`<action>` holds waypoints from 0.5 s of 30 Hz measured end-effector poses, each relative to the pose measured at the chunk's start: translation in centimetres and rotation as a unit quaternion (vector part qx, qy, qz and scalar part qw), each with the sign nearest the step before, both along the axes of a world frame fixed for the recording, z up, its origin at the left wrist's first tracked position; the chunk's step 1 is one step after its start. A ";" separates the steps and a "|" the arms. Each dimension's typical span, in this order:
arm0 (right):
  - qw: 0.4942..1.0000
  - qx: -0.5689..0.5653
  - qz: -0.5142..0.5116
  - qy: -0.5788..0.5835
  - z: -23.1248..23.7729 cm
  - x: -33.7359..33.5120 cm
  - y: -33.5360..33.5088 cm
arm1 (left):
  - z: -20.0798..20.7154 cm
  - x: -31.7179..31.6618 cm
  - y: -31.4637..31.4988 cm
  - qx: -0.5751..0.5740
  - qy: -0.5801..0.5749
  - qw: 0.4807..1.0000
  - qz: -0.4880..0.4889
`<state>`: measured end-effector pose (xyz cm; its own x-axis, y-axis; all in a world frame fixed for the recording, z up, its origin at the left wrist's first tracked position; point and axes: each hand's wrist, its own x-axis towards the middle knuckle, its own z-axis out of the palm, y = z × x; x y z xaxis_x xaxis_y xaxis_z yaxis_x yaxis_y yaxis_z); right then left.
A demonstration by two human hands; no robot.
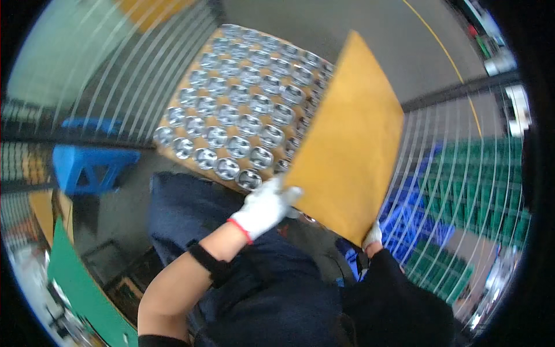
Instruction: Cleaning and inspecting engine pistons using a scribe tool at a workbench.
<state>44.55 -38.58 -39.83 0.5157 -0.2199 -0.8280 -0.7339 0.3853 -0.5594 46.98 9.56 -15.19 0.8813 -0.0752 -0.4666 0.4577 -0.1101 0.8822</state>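
A flat yellow-brown cardboard sheet (350, 144) stands tilted up over the right side of a layer of round shiny metal parts (238, 118) that look like pistons. These parts sit in rows on a brown board (167, 151). My left hand (267, 209), in a white glove with a red cuff, pinches the sheet's near left corner, close to the front row of parts; its fingers are slightly blurred. At the near right corner my right hand (373, 236), also white-gloved, grips the edge, its fingers partly hidden by the sheet.
Wire mesh panels (167, 63) flank the stack on the left and right (451, 173). A blue plastic stool (87, 168) stands at left. Beyond the right mesh are green crates (480, 185) and blue crates (407, 222). A green panel (81, 283) is at lower left.
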 end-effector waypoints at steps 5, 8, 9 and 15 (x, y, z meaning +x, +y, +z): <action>0.985 0.129 0.105 -0.053 -3.2 7.7 13.6 | 7.5 2.8 -1.9 0.116 -0.070 0.986 -0.096; 0.970 0.173 0.155 -0.078 0.3 8.2 23.9 | 9.7 -0.2 -1.7 0.141 -0.223 0.964 -0.033; 0.965 0.184 0.162 -0.088 2.1 8.1 26.2 | 12.3 -1.0 -0.9 0.167 -0.210 0.962 -0.056; 0.952 0.213 0.150 -0.163 15.3 9.0 33.1 | 21.8 -11.9 4.2 0.134 -0.229 0.963 0.042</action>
